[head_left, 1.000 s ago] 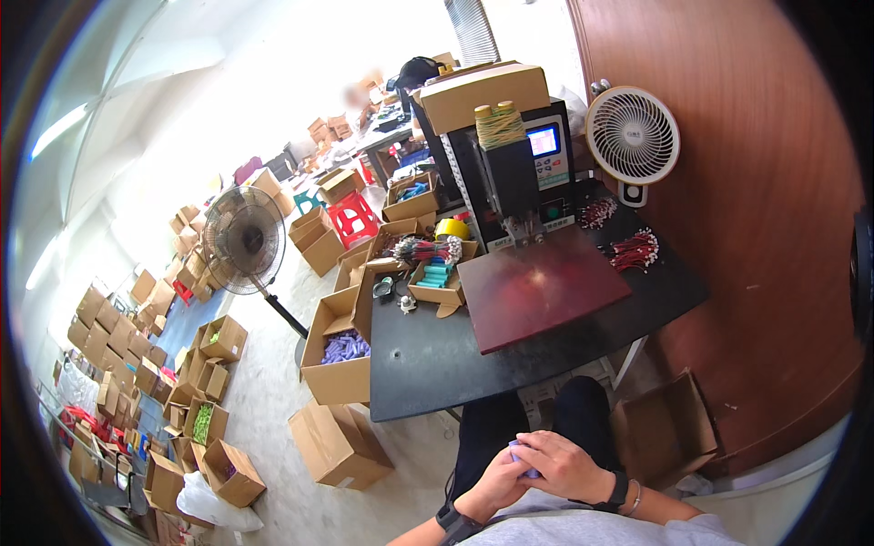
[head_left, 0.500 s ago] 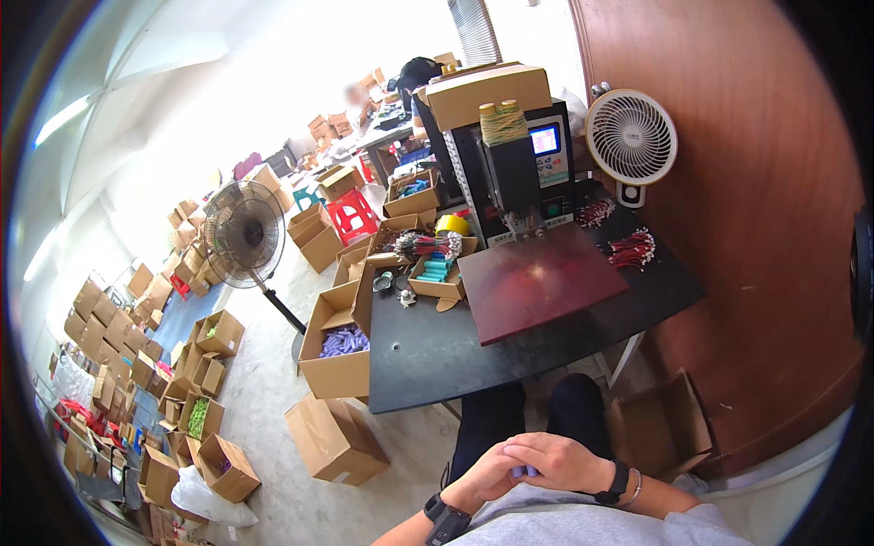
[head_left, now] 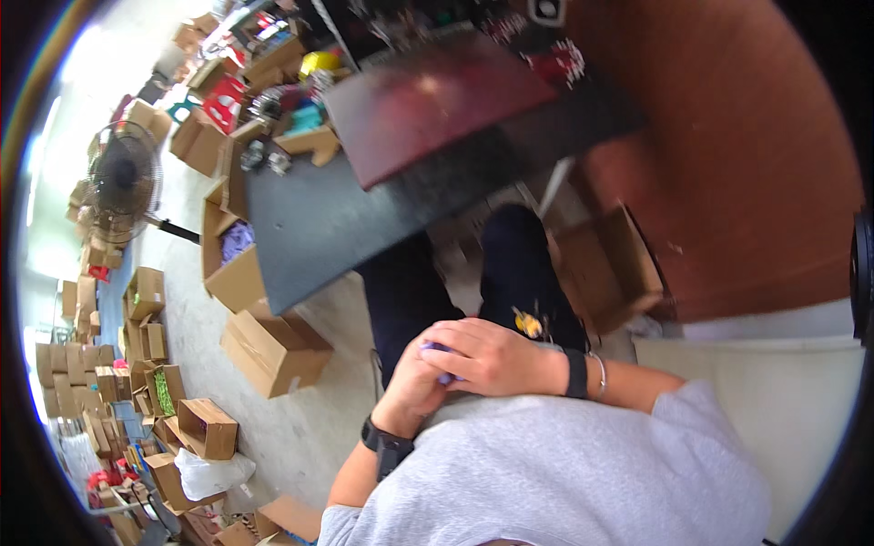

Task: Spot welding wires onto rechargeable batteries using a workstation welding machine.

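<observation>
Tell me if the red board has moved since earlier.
No: the red board keeps its place on the black table; the camera view shifted.

The top point(head_left: 583, 455) is grey with short sleeves point(head_left: 696, 414); the pants point(head_left: 396, 291) are dark; the left wrist point(head_left: 391, 419) wears a chunky black band point(head_left: 390, 449); the right wrist point(head_left: 552, 373), a flat black strap point(head_left: 575, 373) and thin bracelet point(head_left: 601, 375).

Matt cardbd box point(head_left: 276, 357), cloth tee point(head_left: 574, 455)

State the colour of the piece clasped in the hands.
Purple; the piece shows best in the head view, partly covered by left hand and right hand.
</observation>
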The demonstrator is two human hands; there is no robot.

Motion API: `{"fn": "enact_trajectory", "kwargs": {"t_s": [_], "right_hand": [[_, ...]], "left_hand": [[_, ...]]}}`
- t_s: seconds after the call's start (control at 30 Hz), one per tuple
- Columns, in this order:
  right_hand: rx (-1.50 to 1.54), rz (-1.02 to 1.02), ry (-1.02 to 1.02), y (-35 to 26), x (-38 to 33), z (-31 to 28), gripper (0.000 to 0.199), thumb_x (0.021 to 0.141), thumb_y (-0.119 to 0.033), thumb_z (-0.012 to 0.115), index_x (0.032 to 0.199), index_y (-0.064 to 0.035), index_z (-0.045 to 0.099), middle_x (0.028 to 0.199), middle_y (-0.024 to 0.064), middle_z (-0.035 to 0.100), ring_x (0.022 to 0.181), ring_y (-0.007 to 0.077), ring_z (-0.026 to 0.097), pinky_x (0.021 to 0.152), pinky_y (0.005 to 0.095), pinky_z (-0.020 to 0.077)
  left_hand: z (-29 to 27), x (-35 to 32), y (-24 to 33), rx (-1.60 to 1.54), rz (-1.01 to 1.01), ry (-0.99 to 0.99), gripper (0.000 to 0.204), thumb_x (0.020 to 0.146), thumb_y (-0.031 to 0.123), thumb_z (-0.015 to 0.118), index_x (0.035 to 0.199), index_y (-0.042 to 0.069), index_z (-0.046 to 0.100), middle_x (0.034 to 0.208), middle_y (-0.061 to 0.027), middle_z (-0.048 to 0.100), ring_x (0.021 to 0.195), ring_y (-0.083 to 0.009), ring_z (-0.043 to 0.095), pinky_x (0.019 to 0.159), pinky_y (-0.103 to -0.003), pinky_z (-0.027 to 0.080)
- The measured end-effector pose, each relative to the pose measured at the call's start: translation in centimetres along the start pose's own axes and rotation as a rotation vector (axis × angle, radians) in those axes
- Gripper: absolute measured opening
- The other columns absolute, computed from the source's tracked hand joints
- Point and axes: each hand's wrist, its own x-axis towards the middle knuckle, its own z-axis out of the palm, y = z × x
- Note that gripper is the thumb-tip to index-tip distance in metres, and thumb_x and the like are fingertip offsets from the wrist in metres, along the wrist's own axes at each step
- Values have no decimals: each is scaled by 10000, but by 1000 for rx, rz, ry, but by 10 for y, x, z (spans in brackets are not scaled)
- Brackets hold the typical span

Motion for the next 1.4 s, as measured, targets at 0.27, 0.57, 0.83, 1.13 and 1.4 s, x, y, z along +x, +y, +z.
{"fn": "enact_trajectory", "kwargs": {"t_s": [0.27,0.57,0.83,1.13,1.4], "right_hand": [[180,-50,-156,9,-7,10,514,587,-182,687,1047,-45,501,1036,130,508,951,262,518,797,342,424],[77,117,-9,9,-13,-14,474,579,-173,708,999,-52,526,1028,108,525,929,247,537,758,341,450],[53,145,47,17,-22,-12,379,634,-163,675,973,-51,548,973,96,539,847,218,554,731,320,443],[49,98,97,28,-26,-13,347,649,-183,663,947,-44,556,976,100,539,813,213,554,714,318,447],[67,114,157,43,-18,-30,320,674,-151,649,961,-40,556,967,92,557,807,213,565,702,315,455]], "left_hand": [[-20,-17,-25,4,56,160,358,714,78,611,1043,19,484,949,-71,542,842,-159,556,727,-265,468],[1,6,-8,-57,3,197,265,747,49,580,993,29,484,885,-68,541,790,-160,560,703,-281,482],[-15,27,-11,-73,-2,243,178,777,45,544,947,39,489,829,-59,537,726,-149,562,631,-266,486],[-25,35,-26,111,65,303,169,765,12,532,929,25,492,809,-55,538,713,-135,549,631,-243,474],[-6,38,2,-59,64,285,177,795,48,541,963,34,485,843,-75,552,776,-180,569,683,-300,497]]}}
